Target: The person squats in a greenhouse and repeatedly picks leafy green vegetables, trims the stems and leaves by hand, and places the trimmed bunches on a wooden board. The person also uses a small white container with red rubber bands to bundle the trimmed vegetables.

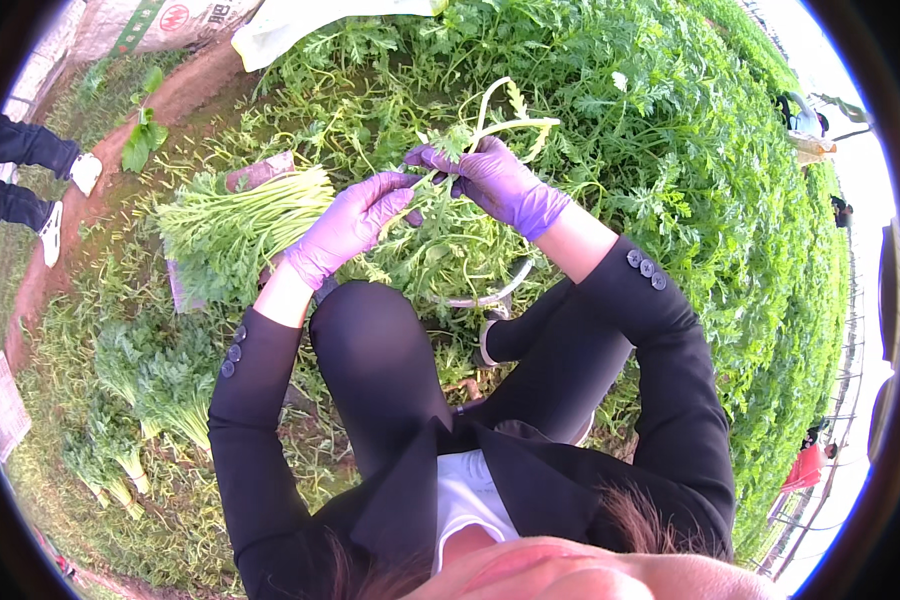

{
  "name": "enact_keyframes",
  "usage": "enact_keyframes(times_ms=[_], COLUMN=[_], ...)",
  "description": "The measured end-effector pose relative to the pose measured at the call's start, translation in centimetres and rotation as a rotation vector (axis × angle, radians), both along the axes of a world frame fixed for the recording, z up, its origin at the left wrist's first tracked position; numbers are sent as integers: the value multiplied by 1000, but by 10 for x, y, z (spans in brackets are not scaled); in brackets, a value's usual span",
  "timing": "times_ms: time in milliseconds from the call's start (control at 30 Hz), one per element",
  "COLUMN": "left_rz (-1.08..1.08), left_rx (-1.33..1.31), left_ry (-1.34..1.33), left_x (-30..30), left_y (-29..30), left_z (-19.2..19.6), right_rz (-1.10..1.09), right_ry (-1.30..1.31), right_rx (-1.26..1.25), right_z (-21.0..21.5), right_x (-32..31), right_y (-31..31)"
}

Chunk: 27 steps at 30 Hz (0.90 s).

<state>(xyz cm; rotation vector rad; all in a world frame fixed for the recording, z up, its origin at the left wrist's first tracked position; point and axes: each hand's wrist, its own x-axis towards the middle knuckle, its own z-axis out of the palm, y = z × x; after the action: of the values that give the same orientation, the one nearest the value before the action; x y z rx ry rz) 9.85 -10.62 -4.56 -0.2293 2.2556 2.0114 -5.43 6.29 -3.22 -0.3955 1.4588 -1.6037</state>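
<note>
Stalks of a pale green leafy plant (500,120) were pinched between both gloved hands at about twelve o'clock from the person's knees, their light stems curving up and away toward one o'clock over the growing crop. Nearest the camera, the person's dark jacket (670,400) and black-clad knees (380,350) filled the lower middle of the view, the forearms rising from the sleeves toward the hands. The left hand (350,225), in a purple glove, sat at about eleven o'clock from the knees, its fingers curled and its thumb and forefinger pressed together on the lower end of the stems. The right hand (500,180), gloved the same, was just beside it at about one o'clock, closed around the same stalks a little higher, fingertips nearly touching those of the left. Under the hands a shallow light-rimmed basin (490,295) held loose cut greens. At about ten o'clock a tidy bundle of cut greens (230,225) lay with its pale stem ends pointing toward the hands, and more small bunches (130,400) lay on the ground at eight o'clock. Farther out, a dense green crop bed (690,150) spread from twelve to four o'clock. At nine to ten o'clock, a bare earth path (100,190) ran past another person's dark legs and white shoes (50,230).
</note>
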Motion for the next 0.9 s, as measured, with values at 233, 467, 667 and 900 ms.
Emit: enact_keyframes(times_ms=[233, 467, 667, 900], left_rz=[22, 65, 268, 220], left_rx=[-327, -225, -195, -590], left_ry=[-25, 220, 239, 135], left_x=[5, 11, 38, 35], left_y=[-11, -31, -65, -50], left_z=[-6, -3, -8, -2], right_rz=[2, -177, 253, 440], right_ry=[117, -125, 1078, 1284], right_rx=[132, -341, 1105, -24], right_z=[15, 18, -18, 4], right_x=[-13, -64, -99, -26], right_y=[13, 34, 57, -16])
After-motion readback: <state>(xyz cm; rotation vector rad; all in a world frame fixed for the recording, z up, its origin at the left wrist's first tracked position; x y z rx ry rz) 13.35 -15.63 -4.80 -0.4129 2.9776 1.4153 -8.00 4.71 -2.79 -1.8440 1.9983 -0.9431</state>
